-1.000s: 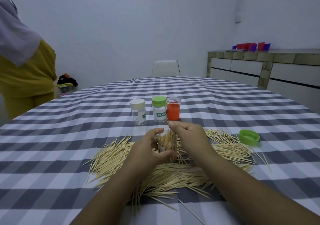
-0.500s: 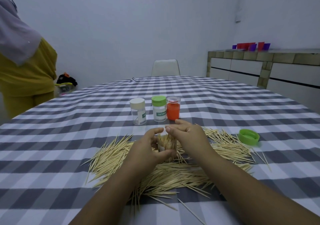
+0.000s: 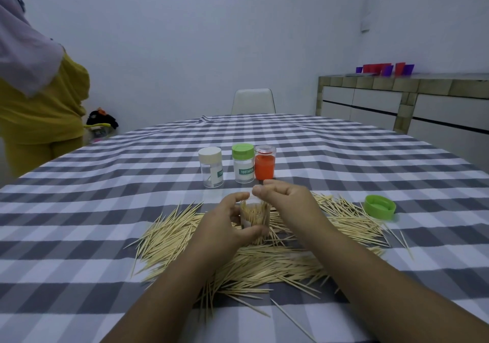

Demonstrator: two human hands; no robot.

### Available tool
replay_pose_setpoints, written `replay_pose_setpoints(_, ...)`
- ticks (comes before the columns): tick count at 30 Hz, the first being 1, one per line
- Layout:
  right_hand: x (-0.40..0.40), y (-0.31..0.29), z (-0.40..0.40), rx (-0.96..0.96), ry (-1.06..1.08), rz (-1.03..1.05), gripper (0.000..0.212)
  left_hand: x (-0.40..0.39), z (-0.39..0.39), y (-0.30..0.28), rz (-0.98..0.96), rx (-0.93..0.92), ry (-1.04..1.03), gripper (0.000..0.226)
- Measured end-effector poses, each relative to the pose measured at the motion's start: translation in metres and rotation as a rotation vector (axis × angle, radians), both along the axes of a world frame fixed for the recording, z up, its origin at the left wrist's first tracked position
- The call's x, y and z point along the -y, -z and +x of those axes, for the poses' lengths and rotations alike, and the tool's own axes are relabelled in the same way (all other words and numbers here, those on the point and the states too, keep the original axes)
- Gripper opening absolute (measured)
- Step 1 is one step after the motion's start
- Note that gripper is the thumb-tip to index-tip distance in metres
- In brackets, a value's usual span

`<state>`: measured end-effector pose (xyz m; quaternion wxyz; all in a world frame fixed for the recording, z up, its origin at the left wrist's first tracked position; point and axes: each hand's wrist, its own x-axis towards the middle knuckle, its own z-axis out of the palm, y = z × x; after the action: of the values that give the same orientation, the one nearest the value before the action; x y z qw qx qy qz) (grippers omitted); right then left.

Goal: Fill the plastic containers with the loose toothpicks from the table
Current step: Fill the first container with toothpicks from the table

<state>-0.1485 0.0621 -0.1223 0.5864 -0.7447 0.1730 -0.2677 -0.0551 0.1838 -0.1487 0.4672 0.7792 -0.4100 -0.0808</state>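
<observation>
My left hand (image 3: 225, 226) grips a clear plastic container (image 3: 255, 219) that stands upright in the pile and is packed with toothpicks. My right hand (image 3: 287, 201) hovers at the container's mouth with its fingers curled; I see no toothpick between them. Loose toothpicks (image 3: 264, 260) lie spread over the checked tablecloth (image 3: 79, 210) around and in front of both hands. Behind the hands stand three closed containers: a clear one with a white lid (image 3: 211, 168), one with a green lid (image 3: 243, 166) and an orange one (image 3: 264, 162).
A loose green lid (image 3: 379, 207) lies upside down to the right of the pile. A person in yellow (image 3: 39, 99) stands at the table's left edge. A white chair (image 3: 253, 102) is at the far side, a sideboard (image 3: 397, 104) at the right.
The bundle of toothpicks that stuck out above the container has sunk into it. My right hand has come off the bundle and lifted slightly; my left hand keeps its hold.
</observation>
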Motion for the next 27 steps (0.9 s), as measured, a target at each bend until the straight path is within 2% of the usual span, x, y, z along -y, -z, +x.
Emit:
replay_pose_setpoints(5,0.004,0.0,-0.003,-0.077,0.009,-0.125,0.031,-0.001,-0.001,-0.001,0.009,-0.007,-0.005,0.077)
replay_pose_setpoints(10,0.02,-0.009,-0.011,-0.118,0.047,-0.147,0.026,-0.001,-0.002,-0.002,0.018,-0.005,-0.01,0.077)
replay_pose_setpoints(12,0.03,-0.008,-0.014,-0.26,0.012,-0.245,0.024,-0.002,-0.002,-0.003,0.018,-0.006,-0.011,0.076)
replay_pose_setpoints(15,0.046,0.0,-0.016,-0.558,-0.088,-0.458,0.049,-0.002,-0.003,-0.004,0.02,0.0,-0.015,0.076)
replay_pose_setpoints(20,0.052,0.005,-0.014,-0.757,-0.172,-0.577,0.078,-0.003,-0.006,-0.006,0.024,0.019,-0.008,0.075)
replay_pose_setpoints(23,0.051,0.007,-0.008,-0.842,-0.135,-0.799,0.071,-0.003,-0.004,-0.005,0.023,0.019,-0.011,0.076)
replay_pose_setpoints(27,0.041,0.009,-0.004,-0.866,-0.082,-1.023,0.033,-0.003,-0.004,-0.004,0.016,0.018,-0.006,0.076)
